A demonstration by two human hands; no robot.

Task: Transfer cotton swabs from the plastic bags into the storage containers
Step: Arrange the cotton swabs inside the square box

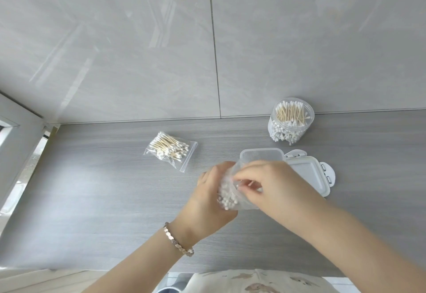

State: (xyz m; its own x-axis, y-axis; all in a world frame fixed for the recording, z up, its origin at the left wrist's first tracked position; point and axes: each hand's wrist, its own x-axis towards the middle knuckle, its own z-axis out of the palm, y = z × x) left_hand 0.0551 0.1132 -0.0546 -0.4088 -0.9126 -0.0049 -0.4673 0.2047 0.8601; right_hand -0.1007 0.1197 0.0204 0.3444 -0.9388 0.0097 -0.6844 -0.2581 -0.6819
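Observation:
My left hand (207,203) grips a clear plastic bag of cotton swabs (227,194) from below, white tips showing. My right hand (274,184) pinches the bag's upper part, fingers closed on the plastic. Both hands hold it just in front of an open rectangular clear container (260,154), whose inside is partly hidden by the bag and hands. A second sealed zip bag of wooden-stick swabs (170,150) lies flat to the left. A round clear jar (291,118) at the back right stands full of swabs.
The container's clip lid (309,175) lies flat to the right of it. The grey wood-grain counter (92,189) ends at a tiled wall behind. A window frame (20,145) borders the left. A bracelet sits on my left wrist.

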